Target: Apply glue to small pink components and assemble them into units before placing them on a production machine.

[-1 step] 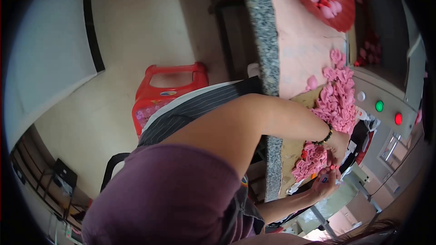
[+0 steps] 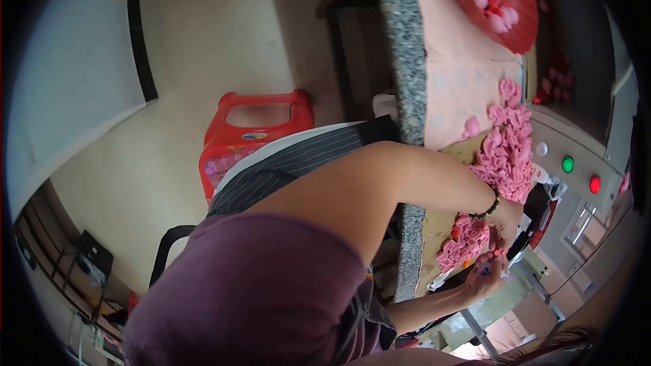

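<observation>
Curled round a small pale thing, that's the right hand with its grip closed, lower right of the frame, and the left hand sits just above, a small red piece right between them; whether the left grip is closed, I can't tell. Pink pieces lie heaped on the table either side of that wrist, probably for quick reach; red tray upper right, likely clear of the elbow.

Open tabletop — pink heap alongside
</observation>
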A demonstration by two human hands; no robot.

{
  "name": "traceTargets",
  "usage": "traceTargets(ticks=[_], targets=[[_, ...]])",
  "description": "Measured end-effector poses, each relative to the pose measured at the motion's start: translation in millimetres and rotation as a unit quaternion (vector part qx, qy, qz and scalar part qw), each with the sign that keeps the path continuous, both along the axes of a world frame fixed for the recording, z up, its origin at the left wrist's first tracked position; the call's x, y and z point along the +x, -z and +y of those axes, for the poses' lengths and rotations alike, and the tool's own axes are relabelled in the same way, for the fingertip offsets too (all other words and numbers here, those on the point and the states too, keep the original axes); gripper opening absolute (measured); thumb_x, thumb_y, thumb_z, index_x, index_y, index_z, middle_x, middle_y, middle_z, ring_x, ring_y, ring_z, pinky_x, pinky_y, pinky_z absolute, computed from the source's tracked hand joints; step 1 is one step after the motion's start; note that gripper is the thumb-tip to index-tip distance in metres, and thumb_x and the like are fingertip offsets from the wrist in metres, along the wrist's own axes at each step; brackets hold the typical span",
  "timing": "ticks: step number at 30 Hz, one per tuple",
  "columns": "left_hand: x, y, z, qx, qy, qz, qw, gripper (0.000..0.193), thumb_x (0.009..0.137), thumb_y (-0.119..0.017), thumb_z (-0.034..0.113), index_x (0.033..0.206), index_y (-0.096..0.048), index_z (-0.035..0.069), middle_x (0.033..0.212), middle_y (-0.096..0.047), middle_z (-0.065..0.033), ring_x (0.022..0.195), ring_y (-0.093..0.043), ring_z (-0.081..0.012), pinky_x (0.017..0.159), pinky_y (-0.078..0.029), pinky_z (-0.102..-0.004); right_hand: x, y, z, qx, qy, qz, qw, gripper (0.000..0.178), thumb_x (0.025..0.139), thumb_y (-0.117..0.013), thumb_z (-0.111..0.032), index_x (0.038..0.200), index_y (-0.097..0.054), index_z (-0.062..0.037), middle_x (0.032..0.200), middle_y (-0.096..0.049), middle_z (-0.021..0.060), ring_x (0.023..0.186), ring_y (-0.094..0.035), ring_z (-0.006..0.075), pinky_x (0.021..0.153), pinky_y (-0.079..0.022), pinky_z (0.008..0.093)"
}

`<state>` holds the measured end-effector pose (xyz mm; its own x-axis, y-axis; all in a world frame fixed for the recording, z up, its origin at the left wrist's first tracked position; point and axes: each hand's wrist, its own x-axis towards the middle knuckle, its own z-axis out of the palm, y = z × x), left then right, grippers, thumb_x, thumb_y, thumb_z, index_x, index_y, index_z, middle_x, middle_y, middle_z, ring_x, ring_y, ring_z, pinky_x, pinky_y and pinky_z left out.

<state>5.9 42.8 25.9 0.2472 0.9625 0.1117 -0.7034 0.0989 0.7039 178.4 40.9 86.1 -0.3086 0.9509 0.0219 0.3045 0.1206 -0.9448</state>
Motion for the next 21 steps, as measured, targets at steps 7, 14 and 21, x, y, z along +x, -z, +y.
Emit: traceTargets(ticks=[7,14,21], targets=[[-5.2,-6.1,-1.9,0.022,0.028,-0.01,0.999,0.021,0.058,-0.07,-0.014,0.076,-0.059,-0.018,0.074,-0.063,-0.0228,0.06,-0.065,-0.0263,0.049,-0.057,-0.0319,-15.7,-12.9,-16.0,-0.019,-0.012,-0.014,1.0,0.015,0.079,-0.061,-0.008,0.088,-0.059,0.003,0.068,-0.058,0.0095,0.054,-0.052,0.015,0.046,-0.039,0.0227],[6.0,-4.6,2.9,0.034,0.056,-0.029,0.997,0.024,0.058,-0.072,-0.012,0.078,-0.059,-0.017,0.072,-0.064,-0.0206,0.061,-0.065,-0.0251,0.049,-0.057,-0.0304,-21.6,-18.3,-33.5,-0.011,0.027,-0.012,0.999,0.014,0.077,-0.063,-0.005,0.086,-0.059,0.0047,0.065,-0.058,0.0107,0.052,-0.052,0.015,0.045,-0.039,0.0219],[-5.4,-10.3,-7.1,0.023,0.042,-0.043,0.998,0.027,0.055,-0.074,-0.014,0.077,-0.058,-0.017,0.072,-0.064,-0.0209,0.059,-0.065,-0.0262,0.05,-0.057,-0.0308,-25.8,-23.8,-30.1,-0.004,0.035,-0.013,0.999,0.013,0.077,-0.062,-0.005,0.085,-0.059,0.0045,0.065,-0.059,0.0111,0.051,-0.053,0.0152,0.044,-0.039,0.0223]])
